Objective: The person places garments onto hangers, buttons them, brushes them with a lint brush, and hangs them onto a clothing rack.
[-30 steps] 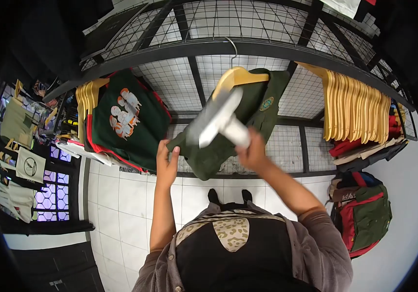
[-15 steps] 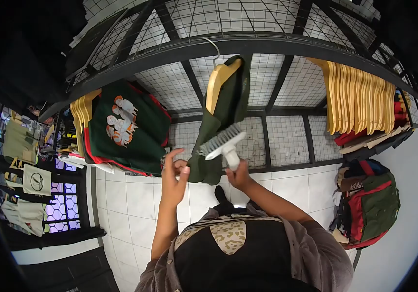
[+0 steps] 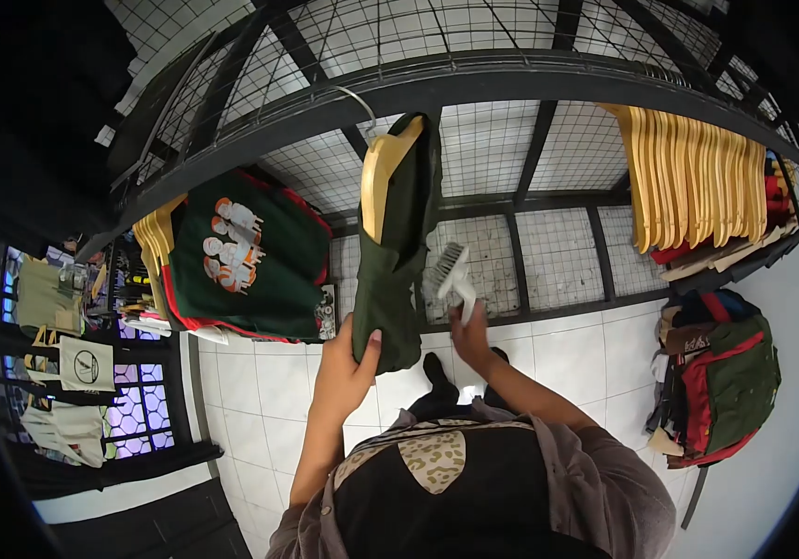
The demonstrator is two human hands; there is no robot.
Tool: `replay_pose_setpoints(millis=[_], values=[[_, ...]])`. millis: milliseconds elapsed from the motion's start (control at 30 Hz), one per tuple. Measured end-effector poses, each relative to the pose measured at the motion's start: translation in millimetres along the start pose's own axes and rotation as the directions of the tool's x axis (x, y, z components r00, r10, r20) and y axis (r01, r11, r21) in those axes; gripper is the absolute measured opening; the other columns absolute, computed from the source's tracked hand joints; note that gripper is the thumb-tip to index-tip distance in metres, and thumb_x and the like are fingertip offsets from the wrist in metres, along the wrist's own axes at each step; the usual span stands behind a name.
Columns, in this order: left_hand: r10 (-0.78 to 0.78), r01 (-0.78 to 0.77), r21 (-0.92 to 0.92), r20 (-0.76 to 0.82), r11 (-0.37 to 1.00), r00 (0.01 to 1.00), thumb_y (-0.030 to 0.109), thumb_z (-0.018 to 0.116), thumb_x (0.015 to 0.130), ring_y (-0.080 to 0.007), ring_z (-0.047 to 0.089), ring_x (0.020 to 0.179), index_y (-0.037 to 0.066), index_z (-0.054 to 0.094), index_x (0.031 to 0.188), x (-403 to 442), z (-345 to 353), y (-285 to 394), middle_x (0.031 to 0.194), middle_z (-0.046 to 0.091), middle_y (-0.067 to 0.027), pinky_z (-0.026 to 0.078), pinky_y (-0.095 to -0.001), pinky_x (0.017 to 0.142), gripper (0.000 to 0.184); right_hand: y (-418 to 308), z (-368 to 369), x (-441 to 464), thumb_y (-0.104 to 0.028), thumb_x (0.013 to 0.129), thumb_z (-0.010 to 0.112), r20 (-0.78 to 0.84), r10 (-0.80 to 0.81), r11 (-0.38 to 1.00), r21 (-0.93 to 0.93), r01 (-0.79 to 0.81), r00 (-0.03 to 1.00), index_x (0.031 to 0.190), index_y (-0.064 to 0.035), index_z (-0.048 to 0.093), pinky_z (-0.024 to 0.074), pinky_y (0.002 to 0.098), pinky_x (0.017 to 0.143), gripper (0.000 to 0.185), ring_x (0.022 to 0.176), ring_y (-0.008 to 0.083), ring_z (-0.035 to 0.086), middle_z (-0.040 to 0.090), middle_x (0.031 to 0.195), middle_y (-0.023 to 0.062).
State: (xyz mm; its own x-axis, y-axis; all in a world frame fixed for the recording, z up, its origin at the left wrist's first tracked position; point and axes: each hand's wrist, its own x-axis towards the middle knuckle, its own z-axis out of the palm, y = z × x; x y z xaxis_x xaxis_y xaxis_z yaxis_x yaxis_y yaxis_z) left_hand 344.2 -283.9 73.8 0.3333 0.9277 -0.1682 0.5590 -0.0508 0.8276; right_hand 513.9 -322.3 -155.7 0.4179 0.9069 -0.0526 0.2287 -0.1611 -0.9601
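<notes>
A dark green garment [image 3: 388, 303] hangs from a wooden hanger [image 3: 381, 182] on the black rack, with its side towards me. My left hand [image 3: 348, 365] grips its lower part, thumb on the near face and the fingers partly hidden behind the cloth. In my right hand [image 3: 469, 334] is a white-handled brush [image 3: 455, 279] with grey bristles. The bristles face the garment from the right, with a small gap between them; the brush is slightly blurred.
A dark green shirt with printed figures [image 3: 241, 252] hangs at left. Several wooden hangers [image 3: 688, 177] line the rack on the right, above folded clothes [image 3: 735, 252]. More clothes [image 3: 735, 387] hang lower right. A black metal rail [image 3: 511, 79] runs overhead.
My left hand has gone from open beside the garment to gripping its lower part. The brush has moved down and away from the cloth, turning more upright. The view has shifted slightly.
</notes>
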Motion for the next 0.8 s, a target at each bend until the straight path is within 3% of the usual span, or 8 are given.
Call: replay_pose_setpoints(millis=[67, 200, 333, 400, 500, 667, 700, 800], values=[[-0.014, 0.017, -0.089, 0.040, 0.996, 0.999, 0.022, 0.049, 0.092, -0.0163, 0.051, 0.040, -0.002, 0.047, 0.113, 0, 5, 1, 0.056, 0.054, -0.0100, 0.040, -0.0283, 0.042, 0.032, -18, 21, 0, -0.012, 0.086, 0.055, -0.052, -0.258, 0.961, 0.090, 0.262, 0.965, 0.102, -0.0026, 0.043, 0.0460, 0.0445, 0.062, 0.023, 0.079, 0.0400, 0.060, 0.058, 0.084, 0.0243], [0.019, -0.018, -0.097, 0.016, 0.995, 1.000, 0.019, 0.048, 0.092, -0.0115, 0.051, 0.057, -0.002, 0.046, 0.118, -3, 10, -11, 0.066, 0.057, -0.0095, 0.043, -0.0259, 0.056, 0.034, 39, 59, -26, -0.020, 0.086, 0.052, 0.338, -0.009, 1.000, 0.012, 0.006, 0.941, 0.114, 0.0017, 0.036, 0.0455, 0.0507, 0.065, 0.039, 0.081, 0.0441, 0.058, 0.058, 0.090, 0.0274], [-0.029, 0.029, -0.058, 0.001, 0.998, 1.000, 0.018, 0.048, 0.092, -0.0106, 0.050, 0.065, -0.002, 0.047, 0.118, -6, -1, -9, 0.069, 0.056, -0.0094, 0.041, -0.0261, 0.062, 0.033, 155, 22, -49, -0.018, 0.084, 0.054, 0.578, 0.107, 0.862, -0.459, 0.214, 0.809, 0.123, 0.0051, 0.035, 0.0497, 0.0482, 0.069, 0.050, 0.080, 0.0394, 0.061, 0.061, 0.089, 0.0254], [-0.060, 0.061, -0.092, 0.015, 0.994, 0.998, 0.016, 0.049, 0.091, -0.0106, 0.048, 0.064, -0.002, 0.047, 0.117, -8, -2, -9, 0.068, 0.056, -0.0083, 0.040, -0.0251, 0.062, 0.032, 151, -8, -42, -0.014, 0.082, 0.053, 0.581, 0.157, 0.852, -0.488, 0.188, 0.799, 0.122, 0.0017, 0.034, 0.0490, 0.0486, 0.068, 0.047, 0.082, 0.0396, 0.061, 0.061, 0.090, 0.0256], [-0.031, 0.039, -0.164, 0.046, 0.986, 0.998, 0.017, 0.050, 0.091, -0.0088, 0.047, 0.057, -0.001, 0.048, 0.117, -9, 6, -6, 0.065, 0.055, -0.0057, 0.040, -0.0232, 0.055, 0.032, 97, -6, -15, -0.012, 0.088, 0.051, 0.204, 0.055, 0.970, -0.242, -0.004, 0.977, 0.111, -0.0025, 0.039, 0.0458, 0.0508, 0.063, 0.028, 0.079, 0.0447, 0.058, 0.060, 0.081, 0.0256], [-0.094, 0.133, -0.255, 0.159, 0.958, 0.983, 0.020, 0.049, 0.092, -0.0064, 0.044, 0.042, 0.000, 0.048, 0.116, -10, 12, 2, 0.056, 0.049, -0.0014, 0.035, -0.0215, 0.041, 0.031, 12, 35, 1, -0.018, 0.091, 0.048, -0.217, -0.103, 0.992, 0.055, 0.117, 0.971, 0.107, 0.0019, 0.042, 0.0426, 0.0464, 0.064, 0.026, 0.077, 0.0446, 0.056, 0.057, 0.081, 0.0246], [-0.090, 0.134, -0.262, 0.173, 0.956, 0.981, 0.020, 0.049, 0.092, -0.0064, 0.044, 0.042, 0.000, 0.048, 0.117, -11, 12, 1, 0.056, 0.049, -0.0013, 0.036, -0.0215, 0.042, 0.031, 7, 35, -6, -0.014, 0.090, 0.047, 0.011, 0.085, 0.993, 0.078, -0.086, 0.996, 0.109, 0.0030, 0.040, 0.0430, 0.0476, 0.066, 0.027, 0.081, 0.0453, 0.056, 0.058, 0.083, 0.0268], [-0.077, 0.127, -0.281, 0.185, 0.951, 0.980, 0.019, 0.049, 0.092, -0.0063, 0.044, 0.043, 0.000, 0.047, 0.118, -11, 10, 0, 0.057, 0.049, -0.0009, 0.036, -0.0217, 0.042, 0.032, 85, 50, -28, -0.010, 0.088, 0.046, 0.089, 0.059, 0.996, -0.073, -0.053, 0.994, 0.111, 0.0033, 0.037, 0.0431, 0.0496, 0.066, 0.028, 0.081, 0.0467, 0.056, 0.058, 0.084, 0.0282]])
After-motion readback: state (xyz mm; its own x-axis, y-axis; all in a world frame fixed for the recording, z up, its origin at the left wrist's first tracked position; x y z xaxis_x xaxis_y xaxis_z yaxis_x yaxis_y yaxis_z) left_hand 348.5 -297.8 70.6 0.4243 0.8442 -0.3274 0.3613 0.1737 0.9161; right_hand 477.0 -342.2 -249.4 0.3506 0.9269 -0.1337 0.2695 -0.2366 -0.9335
